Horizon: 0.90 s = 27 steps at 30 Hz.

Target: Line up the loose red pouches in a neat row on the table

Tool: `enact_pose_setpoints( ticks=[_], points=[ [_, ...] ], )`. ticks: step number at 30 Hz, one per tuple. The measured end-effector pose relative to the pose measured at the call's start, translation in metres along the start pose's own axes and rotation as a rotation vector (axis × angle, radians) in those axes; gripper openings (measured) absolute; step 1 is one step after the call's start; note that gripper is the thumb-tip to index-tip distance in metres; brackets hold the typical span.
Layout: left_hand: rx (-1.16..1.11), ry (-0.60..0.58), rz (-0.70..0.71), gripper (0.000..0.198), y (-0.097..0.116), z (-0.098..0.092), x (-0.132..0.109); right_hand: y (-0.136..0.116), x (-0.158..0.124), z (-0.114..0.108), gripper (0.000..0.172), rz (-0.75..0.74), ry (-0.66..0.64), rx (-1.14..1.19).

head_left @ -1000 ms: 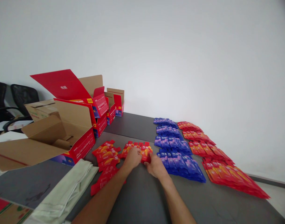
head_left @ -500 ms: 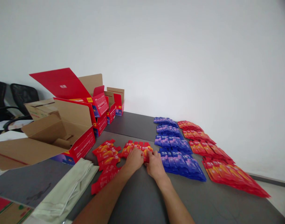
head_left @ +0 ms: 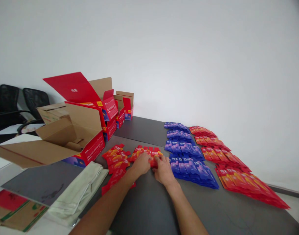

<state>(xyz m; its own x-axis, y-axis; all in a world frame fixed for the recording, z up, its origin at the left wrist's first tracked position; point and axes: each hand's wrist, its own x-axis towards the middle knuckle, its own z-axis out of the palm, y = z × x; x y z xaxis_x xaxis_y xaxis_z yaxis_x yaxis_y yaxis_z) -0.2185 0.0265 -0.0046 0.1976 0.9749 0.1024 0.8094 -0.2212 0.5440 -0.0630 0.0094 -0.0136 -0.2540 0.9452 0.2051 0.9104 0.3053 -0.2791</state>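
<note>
On grey tabletop (head_left: 145, 205), left hand (head_left: 142, 164), right hand (head_left: 164, 170) — fingers (head_left: 160, 161) curled against red sachets (head_left: 154, 153), grip unclear

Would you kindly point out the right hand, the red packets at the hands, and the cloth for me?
Right hand (head_left: 164, 171), head view: back of the hand.
Red packets (head_left: 153, 152), head view: printed front of the rightmost packet.
Cloth (head_left: 78, 189), head view: middle of its upper side.

Bare left hand (head_left: 141, 164); bare right hand (head_left: 164, 170); both forearms (head_left: 112, 200) bare
</note>
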Motion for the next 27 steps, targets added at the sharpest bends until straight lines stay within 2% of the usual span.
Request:
enact_pose_setpoints(
  ticks=[5, 9, 12, 15, 19, 22, 23, 27],
  points=[
    [0.049, -0.029, 0.008, 0.021, -0.019, -0.026, -0.014, -0.014, -0.004, 0.001, 0.053, -0.117, 0.076, 0.128],
    [0.142, -0.177, -0.022, 0.012, -0.04, -0.044, -0.03, -0.022, -0.006, 0.004, 0.044, -0.164, 0.083, 0.204],
    [0.179, -0.215, -0.025, 0.023, -0.049, -0.047, -0.039, -0.026, -0.008, 0.004, 0.042, -0.176, 0.096, 0.229],
    [0.141, -0.245, -0.05, 0.021, -0.052, -0.044, -0.041, -0.028, -0.009, 0.005, 0.041, -0.195, 0.091, 0.251],
    [-0.052, -0.34, -0.044, 0.013, -0.052, -0.042, -0.035, -0.027, -0.008, 0.005, 0.039, -0.17, 0.048, 0.298],
    [-0.305, -0.37, 0.001, 0.014, -0.052, -0.047, -0.027, -0.028, -0.006, 0.002, 0.016, -0.186, -0.005, 0.434],
    [-0.379, -0.364, 0.008, 0.015, -0.052, -0.05, -0.024, -0.029, -0.006, 0.0, 0.013, -0.195, -0.031, 0.502],
    [-0.633, -0.243, 0.001, 0.017, -0.042, -0.061, -0.005, -0.035, -0.005, -0.009, 0.022, -0.15, -0.109, 0.814]
  ],
)
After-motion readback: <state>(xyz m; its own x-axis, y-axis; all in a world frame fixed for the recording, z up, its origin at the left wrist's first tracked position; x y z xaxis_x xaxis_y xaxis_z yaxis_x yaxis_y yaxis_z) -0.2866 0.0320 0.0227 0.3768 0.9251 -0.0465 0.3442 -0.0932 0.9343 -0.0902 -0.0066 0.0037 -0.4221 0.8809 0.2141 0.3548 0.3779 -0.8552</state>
